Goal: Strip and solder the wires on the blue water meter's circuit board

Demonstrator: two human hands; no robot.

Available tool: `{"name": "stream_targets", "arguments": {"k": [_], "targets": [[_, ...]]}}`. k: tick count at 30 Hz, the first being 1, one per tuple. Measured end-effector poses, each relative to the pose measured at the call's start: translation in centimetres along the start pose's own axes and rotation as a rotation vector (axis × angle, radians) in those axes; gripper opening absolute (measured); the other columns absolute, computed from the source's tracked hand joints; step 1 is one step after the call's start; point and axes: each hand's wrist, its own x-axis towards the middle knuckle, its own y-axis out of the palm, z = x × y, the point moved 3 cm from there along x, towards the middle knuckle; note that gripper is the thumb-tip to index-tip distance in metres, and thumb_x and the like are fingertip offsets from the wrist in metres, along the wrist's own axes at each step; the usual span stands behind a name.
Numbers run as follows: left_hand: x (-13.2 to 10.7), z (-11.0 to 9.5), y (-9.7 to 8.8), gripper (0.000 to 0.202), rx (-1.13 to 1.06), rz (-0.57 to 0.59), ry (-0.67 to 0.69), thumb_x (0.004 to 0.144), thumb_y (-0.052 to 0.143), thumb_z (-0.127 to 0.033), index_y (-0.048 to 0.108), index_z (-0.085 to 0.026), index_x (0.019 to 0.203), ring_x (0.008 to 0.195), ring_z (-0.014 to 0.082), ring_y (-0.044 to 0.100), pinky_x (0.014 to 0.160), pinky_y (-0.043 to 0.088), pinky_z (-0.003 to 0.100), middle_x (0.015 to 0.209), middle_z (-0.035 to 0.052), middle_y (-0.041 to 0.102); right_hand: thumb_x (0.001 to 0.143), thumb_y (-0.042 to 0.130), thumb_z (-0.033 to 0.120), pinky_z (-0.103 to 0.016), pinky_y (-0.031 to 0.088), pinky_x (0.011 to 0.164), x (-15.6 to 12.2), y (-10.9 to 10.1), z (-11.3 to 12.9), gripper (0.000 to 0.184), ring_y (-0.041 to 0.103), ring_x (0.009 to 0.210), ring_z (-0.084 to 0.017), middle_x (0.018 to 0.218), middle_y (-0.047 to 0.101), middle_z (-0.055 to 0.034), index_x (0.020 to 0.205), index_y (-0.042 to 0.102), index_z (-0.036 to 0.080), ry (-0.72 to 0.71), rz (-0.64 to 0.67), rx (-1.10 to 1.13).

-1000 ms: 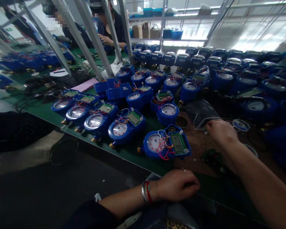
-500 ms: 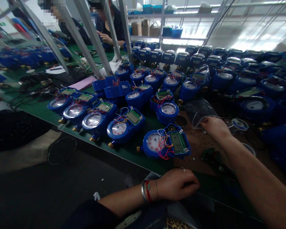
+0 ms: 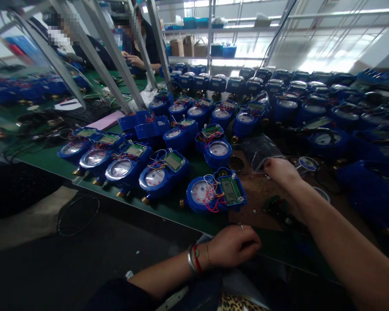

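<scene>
My right hand (image 3: 281, 171) reaches over the bench and pinches the near edge of a clear plastic bag (image 3: 261, 150). My left hand (image 3: 233, 245) rests at the bench's front edge with its fingers curled in; anything inside them is hidden. Just beyond it lies an open blue water meter (image 3: 215, 195) with a green display board and red wires. A small dark green part (image 3: 274, 205) lies on the brown worn patch of the bench under my right forearm.
Several open blue meters (image 3: 164, 172) stand in rows across the green bench (image 3: 55, 160), with more stacked at the right (image 3: 366, 190). A solder spool (image 3: 307, 163) sits past the bag. Slanted metal frame posts (image 3: 116, 52) rise at the left. Two people work at the far end (image 3: 132, 56).
My right hand has moved forward and left to the bag's edge. The view has shifted slightly; my left hand keeps its place.
</scene>
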Motion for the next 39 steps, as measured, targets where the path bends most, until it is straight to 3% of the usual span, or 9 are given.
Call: {"name": "stream_targets", "arguments": {"k": [9,13,17,20,23,26,29,33,39], "targets": [[-0.1,-0.4,0.2,0.018,0.019,-0.031,-0.048,0.092,0.045,-0.025,0.059,-0.015,0.096,0.084,0.0135,0.058,0.076,0.044,0.022,0.090,0.0056,0.064,0.080,0.054,0.027,-0.029,0.040,0.069,-2.5,-2.3,-0.5,0.019,0.062,0.080,-0.024,0.078,0.066,-0.0100,0.076,0.069,0.015,0.031,-0.073,0.136],[0.2,-0.5,0.3,0.018,0.024,-0.018,-0.087,0.091,0.045,-0.024,0.060,-0.015,0.096,0.084,0.0138,0.058,0.075,0.044,0.023,0.090,0.0059,0.064,0.084,0.054,0.028,-0.026,0.041,0.067,-6.3,-3.8,-0.1,0.016,0.062,0.078,-0.019,0.082,0.066,-0.0038,0.088,0.065,0.018,0.043,-0.138,0.260],[0.5,-0.7,0.5,0.016,0.020,-0.036,-0.089,0.090,0.046,-0.021,0.060,-0.014,0.093,0.082,0.0138,0.057,0.074,0.044,0.023,0.088,0.0060,0.063,0.086,0.054,0.031,-0.024,0.044,0.069,-11.5,-4.1,1.7,0.016,0.062,0.078,-0.015,0.086,0.066,0.0015,0.097,0.064,0.022,-0.102,-0.068,0.623],[0.4,-2.2,-0.3,0.015,-0.017,-0.067,-0.096,0.089,0.047,-0.021,0.059,-0.013,0.090,0.079,0.0137,0.057,0.073,0.046,0.023,0.086,0.0062,0.063,0.089,0.054,0.035,-0.027,0.046,0.073,-15.1,-3.9,3.1,0.021,0.062,0.083,-0.017,0.092,0.067,-0.0008,0.098,0.066,0.021,-0.233,0.065,0.877],[-0.1,-5.6,-2.3,0.014,-0.046,-0.068,0.012,0.087,0.051,-0.022,0.058,-0.013,0.094,0.082,0.0142,0.058,0.075,0.048,0.024,0.090,0.0076,0.063,0.090,0.054,0.036,-0.027,0.047,0.078,-17.6,-4.6,3.6,0.021,0.061,0.090,-0.018,0.099,0.066,-0.0013,0.102,0.065,0.022,-0.257,0.021,0.976],[-1.0,-8.8,-5.1,0.012,0.044,-0.218,0.109,0.087,0.052,-0.017,0.056,-0.014,0.098,0.089,0.0147,0.059,0.080,0.050,0.025,0.096,0.0086,0.062,0.091,0.054,0.032,-0.026,0.047,0.078,-19.1,-6.4,4.3,0.020,0.061,0.088,-0.016,0.095,0.065,-0.0002,0.108,0.060,0.023,-0.285,-0.036,0.958],[-2.2,-10.4,-7.1,0.019,0.260,-0.461,0.040,0.087,0.052,-0.009,0.054,-0.017,0.104,0.097,0.0142,0.057,0.086,0.049,0.026,0.103,0.0074,0.061,0.093,0.053,0.027,-0.023,0.046,0.073,-20.0,-9.0,6.7,0.022,0.061,0.081,-0.013,0.088,0.063,0.0031,0.115,0.053,0.026,-0.435,-0.017,0.914],[-4.0,-10.9,-8.1,0.025,0.479,-0.622,-0.065,0.085,0.055,-0.008,0.051,-0.018,0.108,0.102,0.0146,0.056,0.091,0.047,0.028,0.108,0.0066,0.059,0.094,0.051,0.019,-0.021,0.045,0.074,-20.5,-12.0,11.1,0.031,0.060,0.081,-0.011,0.090,0.062,0.0052,0.122,0.044,0.030,-0.708,-0.053,0.894],[-6.9,-10.6,-10.2,0.016,0.462,-0.762,-0.229,0.089,0.054,-0.011,0.053,-0.020,0.102,0.089,0.0107,0.060,0.080,0.048,0.023,0.097,0.0006,0.063,0.093,0.049,0.016,-0.025,0.048,0.075,-19.3,-14.1,16.0,0.031,0.062,0.087,-0.015,0.096,0.065,0.0002,0.123,0.046,0.023,-0.945,-0.033,0.853]]}}
